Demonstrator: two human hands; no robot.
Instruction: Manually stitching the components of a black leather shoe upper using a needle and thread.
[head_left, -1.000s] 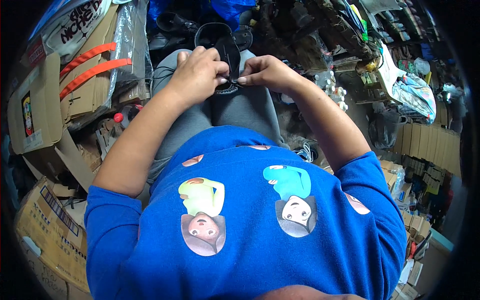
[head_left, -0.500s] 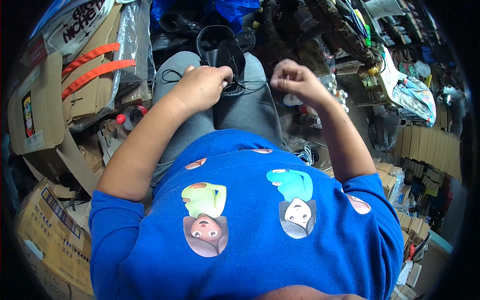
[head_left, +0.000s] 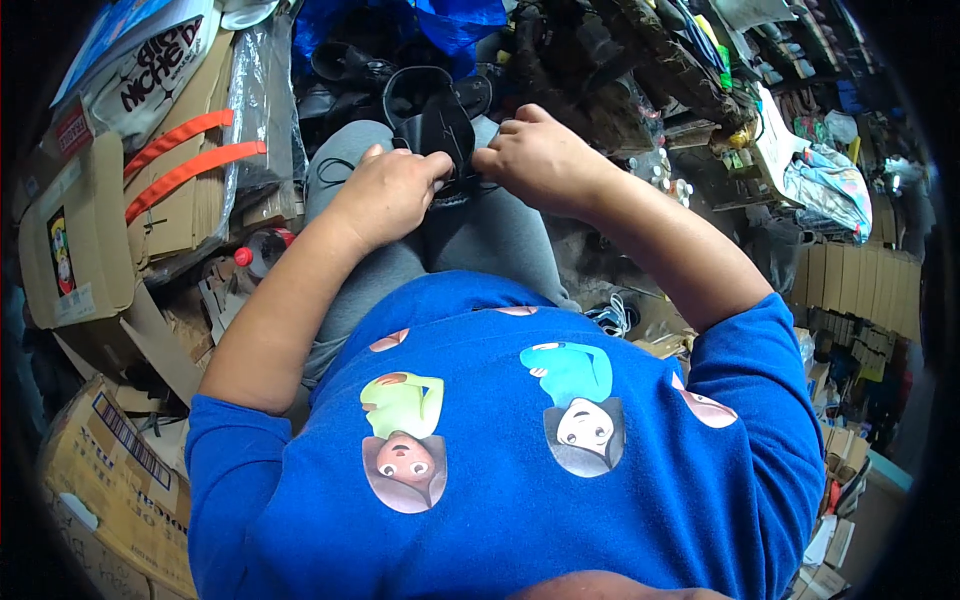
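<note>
A black shoe (head_left: 447, 135) lies across my lap between my knees, with its opening turned away from me. My left hand (head_left: 395, 190) is closed on its near left edge, thumb and fingers pinching there. Close against the shoe's right side is my right hand (head_left: 540, 160), its fingers bent together and pointing left; what they hold, if anything, is hidden. A thin black thread (head_left: 335, 170) loops over my left thigh beside the left hand. The shoe's near end is partly covered by my fingers.
Cardboard with orange straps (head_left: 195, 165) and a box (head_left: 85, 230) stand on the left, near a red-capped bottle (head_left: 262, 252). More dark footwear (head_left: 345, 62) lies beyond my knees. Small white bottles (head_left: 660, 175) stand to the right, below cluttered shelving.
My right hand has come in from the right, up to the shoe's side. The left hand keeps its grip on the shoe and has shifted slightly downward in the picture.
</note>
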